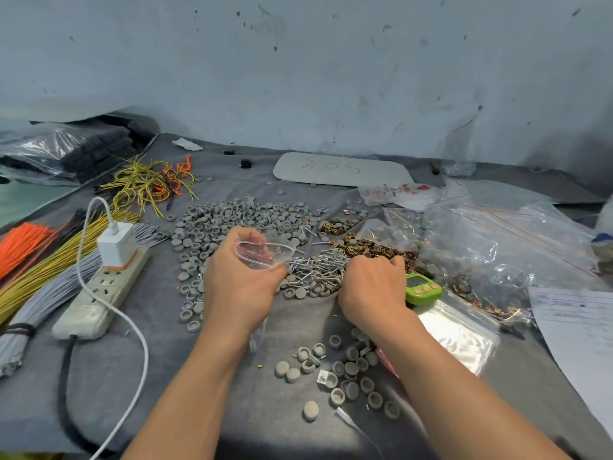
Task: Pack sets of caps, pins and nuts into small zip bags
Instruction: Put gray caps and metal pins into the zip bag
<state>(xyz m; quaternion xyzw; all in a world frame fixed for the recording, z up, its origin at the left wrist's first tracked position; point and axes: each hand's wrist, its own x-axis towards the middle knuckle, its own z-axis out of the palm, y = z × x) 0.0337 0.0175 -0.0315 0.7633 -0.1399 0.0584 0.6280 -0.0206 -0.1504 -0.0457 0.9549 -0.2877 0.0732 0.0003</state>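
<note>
From the head view we see our left hand (pixel 240 280) pinching a small clear zip bag (pixel 263 252) with its mouth spread open above the grey worktop (pixel 159 370), while our right hand (pixel 371 287) is curled knuckles-up over the heap of pins (pixel 313 265) beside the brassy nuts (pixel 378 249); we cannot tell what its fingers enclose. Grey caps (pixel 232 220) lie spread just behind. We judge the bag thin, limp and slippery, best held at the rim so it stays open. The parts look light, hard and prone to rolling, so we would pinch them singly.
</note>
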